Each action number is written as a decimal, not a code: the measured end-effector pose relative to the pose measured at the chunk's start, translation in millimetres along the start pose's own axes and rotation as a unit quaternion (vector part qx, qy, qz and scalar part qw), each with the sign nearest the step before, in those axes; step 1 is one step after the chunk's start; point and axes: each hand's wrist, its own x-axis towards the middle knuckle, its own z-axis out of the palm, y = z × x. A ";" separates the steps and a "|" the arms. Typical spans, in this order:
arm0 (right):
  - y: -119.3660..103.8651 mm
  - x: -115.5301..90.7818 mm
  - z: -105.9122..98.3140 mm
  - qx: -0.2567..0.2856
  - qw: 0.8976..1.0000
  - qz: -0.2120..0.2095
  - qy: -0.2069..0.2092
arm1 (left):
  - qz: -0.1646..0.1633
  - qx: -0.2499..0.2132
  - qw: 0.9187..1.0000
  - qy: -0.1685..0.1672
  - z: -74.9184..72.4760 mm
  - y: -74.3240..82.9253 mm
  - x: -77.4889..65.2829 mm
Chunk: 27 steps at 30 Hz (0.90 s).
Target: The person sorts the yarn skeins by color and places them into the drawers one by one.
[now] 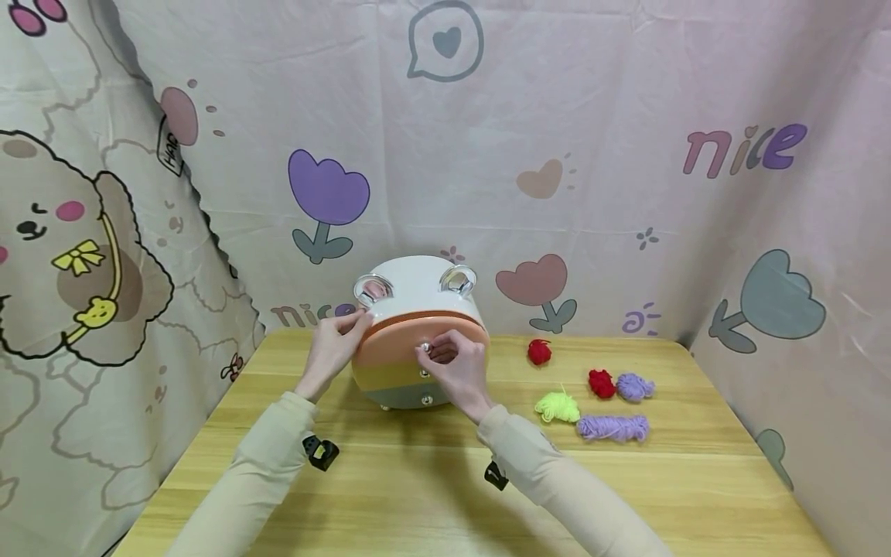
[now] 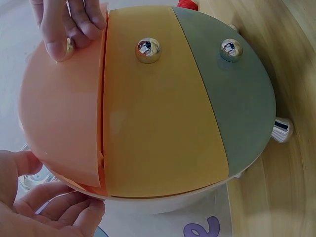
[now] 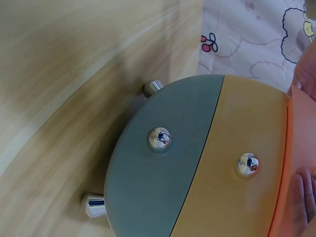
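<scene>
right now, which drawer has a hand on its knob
The orange top drawer: the right hand pinches its knob. The yellow drawer and green drawer have untouched knobs.

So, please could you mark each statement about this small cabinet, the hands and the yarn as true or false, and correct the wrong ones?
1. The right grip pinches the round silver knob on the curved orange drawer. True.
2. The left grip holds a purple yarn bundle. False: the left grip touches the rounded white cabinet.
3. The orange drawer is fully closed. False: it stands slightly out.
4. Two red yarn balls lie right of the cabinet. True.
5. The bottom drawer is yellow. False: the bottom drawer is grey-green.
</scene>
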 end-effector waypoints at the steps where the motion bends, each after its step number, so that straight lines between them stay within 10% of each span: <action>1: -0.4 -0.9 -0.5 0.002 1.000 0.000 -0.001 | 0.001 0.000 1.000 0.000 0.0 -0.1 0.0; 27: -4.6 -13.5 -8.6 0.000 1.000 -0.027 -0.002 | 0.018 0.008 0.999 -0.043 -5.0 -8.9 -1.0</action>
